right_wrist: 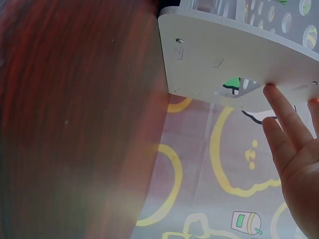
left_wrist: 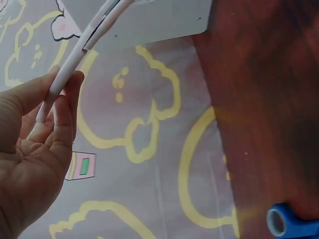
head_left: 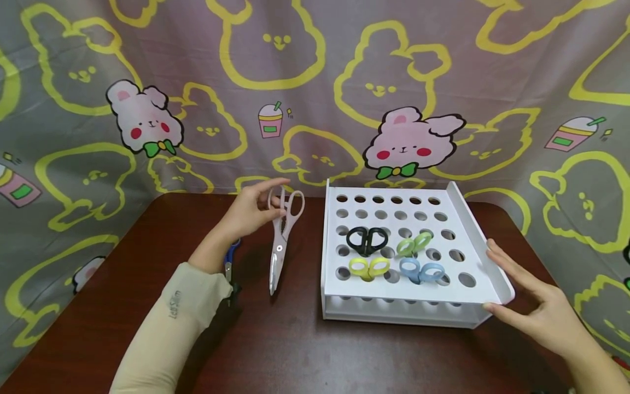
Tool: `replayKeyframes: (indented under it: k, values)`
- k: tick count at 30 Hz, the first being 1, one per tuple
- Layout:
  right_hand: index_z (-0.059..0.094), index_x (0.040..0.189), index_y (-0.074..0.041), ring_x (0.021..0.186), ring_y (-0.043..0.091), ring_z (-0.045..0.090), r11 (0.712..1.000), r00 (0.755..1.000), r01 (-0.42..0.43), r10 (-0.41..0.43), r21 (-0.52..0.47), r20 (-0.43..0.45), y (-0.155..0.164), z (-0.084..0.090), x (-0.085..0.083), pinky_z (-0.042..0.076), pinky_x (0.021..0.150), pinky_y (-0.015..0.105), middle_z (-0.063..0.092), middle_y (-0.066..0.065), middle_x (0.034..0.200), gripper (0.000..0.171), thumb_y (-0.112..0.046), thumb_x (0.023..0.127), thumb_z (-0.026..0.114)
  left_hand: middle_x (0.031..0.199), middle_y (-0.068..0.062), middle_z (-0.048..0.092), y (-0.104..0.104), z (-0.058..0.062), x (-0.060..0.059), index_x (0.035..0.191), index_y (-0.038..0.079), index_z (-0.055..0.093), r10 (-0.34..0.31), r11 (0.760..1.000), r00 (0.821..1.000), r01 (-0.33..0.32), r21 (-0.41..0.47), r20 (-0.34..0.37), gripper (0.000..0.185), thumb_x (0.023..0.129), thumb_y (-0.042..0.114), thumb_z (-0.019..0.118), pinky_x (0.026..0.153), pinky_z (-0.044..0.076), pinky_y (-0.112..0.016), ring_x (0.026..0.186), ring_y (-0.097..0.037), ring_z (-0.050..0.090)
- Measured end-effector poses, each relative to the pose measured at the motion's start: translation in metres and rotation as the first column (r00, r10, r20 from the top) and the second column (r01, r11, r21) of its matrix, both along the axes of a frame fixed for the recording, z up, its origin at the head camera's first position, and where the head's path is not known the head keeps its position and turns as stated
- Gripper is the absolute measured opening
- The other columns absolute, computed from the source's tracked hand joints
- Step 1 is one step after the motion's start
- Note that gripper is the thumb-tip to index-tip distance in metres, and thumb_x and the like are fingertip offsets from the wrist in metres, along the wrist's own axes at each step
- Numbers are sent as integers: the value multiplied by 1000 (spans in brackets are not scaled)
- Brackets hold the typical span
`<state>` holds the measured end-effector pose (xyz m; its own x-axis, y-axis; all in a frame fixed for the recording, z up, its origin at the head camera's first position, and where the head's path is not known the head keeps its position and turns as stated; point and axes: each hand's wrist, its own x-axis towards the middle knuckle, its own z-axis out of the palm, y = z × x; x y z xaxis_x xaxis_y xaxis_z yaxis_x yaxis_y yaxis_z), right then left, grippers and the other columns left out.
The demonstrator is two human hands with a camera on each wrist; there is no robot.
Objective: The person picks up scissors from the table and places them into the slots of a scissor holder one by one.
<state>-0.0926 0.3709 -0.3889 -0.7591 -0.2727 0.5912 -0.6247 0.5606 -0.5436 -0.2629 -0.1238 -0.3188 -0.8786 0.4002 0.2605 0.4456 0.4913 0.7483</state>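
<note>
My left hand [head_left: 268, 207] pinches the handle loops of a pair of white scissors [head_left: 281, 241], which hang blades down with the tip near the brown table [head_left: 275, 350]. In the left wrist view my fingers [left_wrist: 60, 114] curl round the white handle [left_wrist: 70, 74]. My right hand [head_left: 517, 284] lies with straight fingers against the right side wall of a white rack [head_left: 472, 230] full of round holes. The right wrist view shows my fingertips [right_wrist: 279, 109] touching that wall [right_wrist: 224, 64]. Black scissors [head_left: 366, 239], green scissors [head_left: 413, 244], yellow scissors [head_left: 369, 268] and blue scissors [head_left: 421, 272] stand in the holes.
Another pair of scissors with a blue handle [head_left: 231, 254] lies on the table behind my left forearm; the blue handle [left_wrist: 289, 221] also shows in the left wrist view. A rabbit-print cloth [head_left: 315, 82] hangs behind and around the table.
</note>
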Motion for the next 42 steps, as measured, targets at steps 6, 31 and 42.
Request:
replayKeyframes:
  k: [6,31,42]
  values:
    - [48,139,13,147,13,36,1000,1000,4,-4,-1,7,-1,1,1,32,109,9,40,22,154,99,19,49,87,93,-18,72,2,13,0,142,14,54,8,998,999,-6,65,-35,60,87,-1,73,64,48,-23,76,-16,66]
    - [48,141,9,147,8,35,1000,998,31,-31,0,54,-2,5,2,31,107,7,39,16,156,97,20,53,86,91,-18,71,20,52,6,135,10,59,83,978,968,-33,207,-238,55,84,-3,75,63,49,-18,73,-3,63]
    - [46,144,5,148,5,31,996,985,89,-89,9,146,-3,8,5,29,108,5,36,15,158,96,20,57,85,85,-15,70,29,72,9,134,12,59,66,957,950,27,289,-306,55,84,-2,75,51,40,-21,56,-12,54]
